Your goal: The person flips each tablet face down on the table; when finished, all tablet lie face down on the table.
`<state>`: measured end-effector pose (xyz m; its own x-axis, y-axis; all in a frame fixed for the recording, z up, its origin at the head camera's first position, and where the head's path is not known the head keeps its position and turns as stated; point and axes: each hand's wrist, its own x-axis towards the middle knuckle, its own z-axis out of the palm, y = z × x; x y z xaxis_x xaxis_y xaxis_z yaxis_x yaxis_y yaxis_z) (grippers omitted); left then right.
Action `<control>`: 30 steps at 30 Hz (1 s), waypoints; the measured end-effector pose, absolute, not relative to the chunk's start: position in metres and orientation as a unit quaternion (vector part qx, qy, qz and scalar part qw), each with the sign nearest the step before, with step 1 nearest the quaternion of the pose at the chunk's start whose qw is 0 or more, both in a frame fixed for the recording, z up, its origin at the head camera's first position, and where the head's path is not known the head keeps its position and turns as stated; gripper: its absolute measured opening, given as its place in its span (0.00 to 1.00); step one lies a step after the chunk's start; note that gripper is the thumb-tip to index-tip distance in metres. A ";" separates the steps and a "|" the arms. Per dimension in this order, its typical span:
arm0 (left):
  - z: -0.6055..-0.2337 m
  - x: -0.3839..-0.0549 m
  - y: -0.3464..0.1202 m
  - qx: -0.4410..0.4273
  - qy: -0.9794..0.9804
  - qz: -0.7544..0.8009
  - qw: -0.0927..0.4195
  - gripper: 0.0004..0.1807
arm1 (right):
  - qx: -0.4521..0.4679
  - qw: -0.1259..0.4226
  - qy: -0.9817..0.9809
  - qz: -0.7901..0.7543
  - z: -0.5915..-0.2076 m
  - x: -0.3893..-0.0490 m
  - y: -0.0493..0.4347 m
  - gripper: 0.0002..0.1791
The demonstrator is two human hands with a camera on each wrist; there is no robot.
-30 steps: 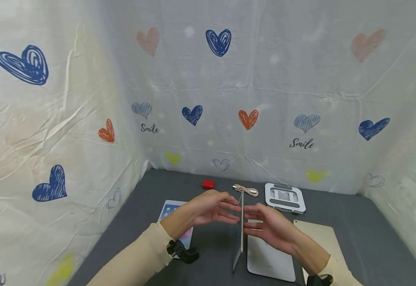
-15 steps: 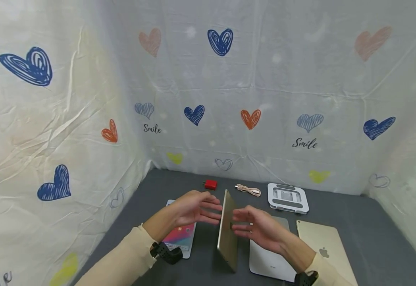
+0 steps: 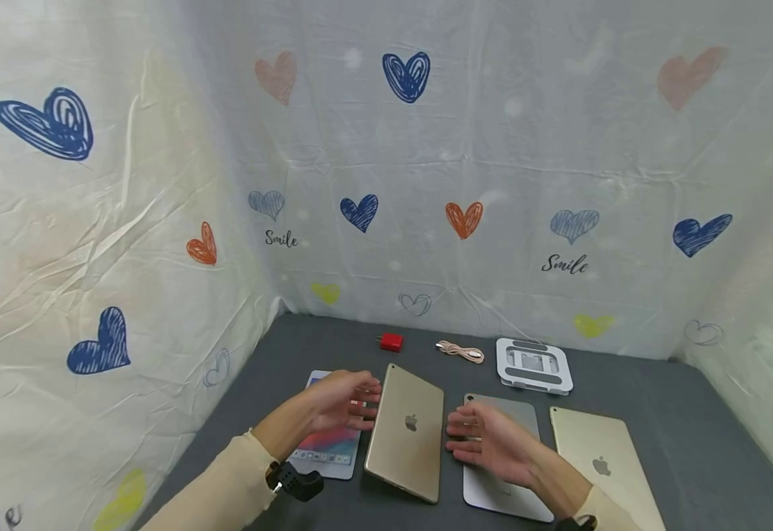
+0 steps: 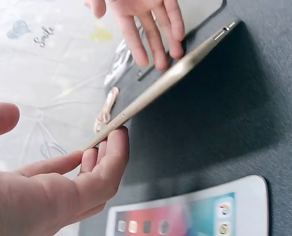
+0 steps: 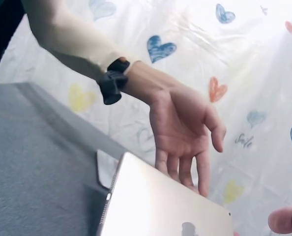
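A gold tablet (image 3: 403,446) with an apple logo stands tilted in the middle, its back turned up and to the right. Fingers of my left hand (image 3: 340,402) reach under its left edge, on the screen side, and touch it; the thumb stays apart in the left wrist view. My right hand (image 3: 493,441) is held palm inward just off the tablet's right side, fingers extended and holding nothing. Beneath the right hand lies a silver tablet (image 3: 496,494), face down. Partly covered by the left hand is a white tablet (image 3: 327,463) with its screen lit.
A second gold tablet (image 3: 602,446) lies face down at the right. Along the back of the dark grey table (image 3: 685,428) are a red plug charger (image 3: 392,342), a bundled pinkish cable (image 3: 462,352) and a white folded stand (image 3: 534,366). A heart-printed curtain (image 3: 519,162) closes off the back and sides.
The gold tablet has turned from edge-on upright to leaning left, showing its back. My left hand has moved left with it; my right hand has drawn apart from it.
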<state>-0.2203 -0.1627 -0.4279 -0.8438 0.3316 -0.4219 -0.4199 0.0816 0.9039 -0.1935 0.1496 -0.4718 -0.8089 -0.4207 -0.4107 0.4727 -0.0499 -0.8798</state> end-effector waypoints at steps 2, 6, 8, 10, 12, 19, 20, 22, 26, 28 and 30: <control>-0.434 -0.221 -0.164 -0.040 0.682 0.676 0.275 0.22 | 0.020 0.313 0.615 -0.723 -0.476 -0.193 0.151 0.39; -0.450 -0.224 -0.162 -0.053 0.676 0.681 0.277 0.21 | 0.019 0.319 0.609 -0.726 -0.477 -0.192 0.154 0.40; -0.456 -0.224 -0.160 -0.060 0.671 0.685 0.279 0.20 | 0.020 0.322 0.606 -0.728 -0.476 -0.192 0.156 0.41; -0.460 -0.224 -0.159 -0.064 0.667 0.686 0.284 0.21 | 0.023 0.323 0.604 -0.728 -0.475 -0.192 0.157 0.42; -0.462 -0.225 -0.157 -0.069 0.665 0.685 0.288 0.22 | 0.022 0.321 0.606 -0.728 -0.476 -0.192 0.159 0.42; -0.465 -0.227 -0.147 -0.073 0.684 0.666 0.288 0.23 | 0.020 0.320 0.608 -0.726 -0.475 -0.190 0.163 0.42; -0.465 -0.227 -0.146 -0.072 0.688 0.663 0.285 0.23 | 0.020 0.321 0.608 -0.726 -0.474 -0.190 0.163 0.42; -0.467 -0.226 -0.146 -0.071 0.696 0.658 0.280 0.24 | 0.021 0.323 0.609 -0.725 -0.474 -0.190 0.163 0.42; -0.466 -0.224 -0.145 -0.068 0.706 0.651 0.271 0.25 | 0.021 0.328 0.608 -0.722 -0.472 -0.190 0.163 0.42; -0.463 -0.222 -0.147 -0.067 0.704 0.654 0.267 0.27 | 0.017 0.331 0.608 -0.721 -0.470 -0.190 0.163 0.42; -0.460 -0.220 -0.151 -0.065 0.699 0.661 0.267 0.30 | 0.010 0.331 0.612 -0.718 -0.468 -0.192 0.162 0.42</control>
